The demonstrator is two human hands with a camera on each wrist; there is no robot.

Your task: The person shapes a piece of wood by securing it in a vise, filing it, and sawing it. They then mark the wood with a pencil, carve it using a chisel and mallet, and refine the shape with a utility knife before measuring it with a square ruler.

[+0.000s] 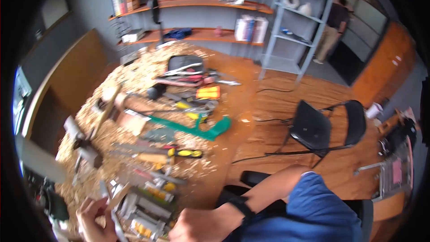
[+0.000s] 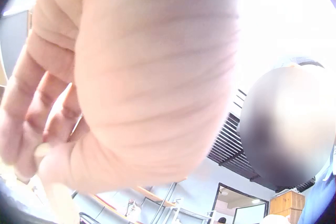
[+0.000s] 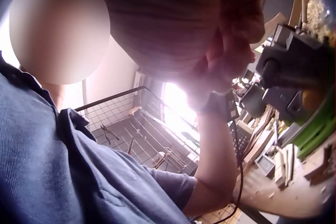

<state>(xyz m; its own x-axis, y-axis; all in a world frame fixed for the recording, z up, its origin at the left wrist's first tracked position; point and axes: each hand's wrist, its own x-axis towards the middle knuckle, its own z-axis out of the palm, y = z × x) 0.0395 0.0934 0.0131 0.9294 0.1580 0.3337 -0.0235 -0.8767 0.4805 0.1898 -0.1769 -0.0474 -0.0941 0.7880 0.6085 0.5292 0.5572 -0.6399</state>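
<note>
My left hand (image 1: 92, 217) is at the bottom left of the head view and pinches a small pale piece of wood (image 1: 115, 197). In the left wrist view its curled fingers (image 2: 37, 140) close on something pale, mostly hidden by the palm. My right hand (image 1: 195, 227), with a black strap (image 1: 239, 206) on the wrist, is curled into a fist just right of a grey metal tool (image 1: 143, 213). Nothing shows inside the fist. The right wrist view has the curled fingers (image 3: 233, 45) close to that grey tool (image 3: 294, 61).
The brown workbench (image 1: 224, 152) is strewn with wood shavings (image 1: 134, 69) and several hand tools, among them a yellow-handled one (image 1: 186, 153) and a green strip (image 1: 197, 127). A black folding chair (image 1: 313, 127) stands right of it. A person (image 1: 333, 29) stands by the far shelves.
</note>
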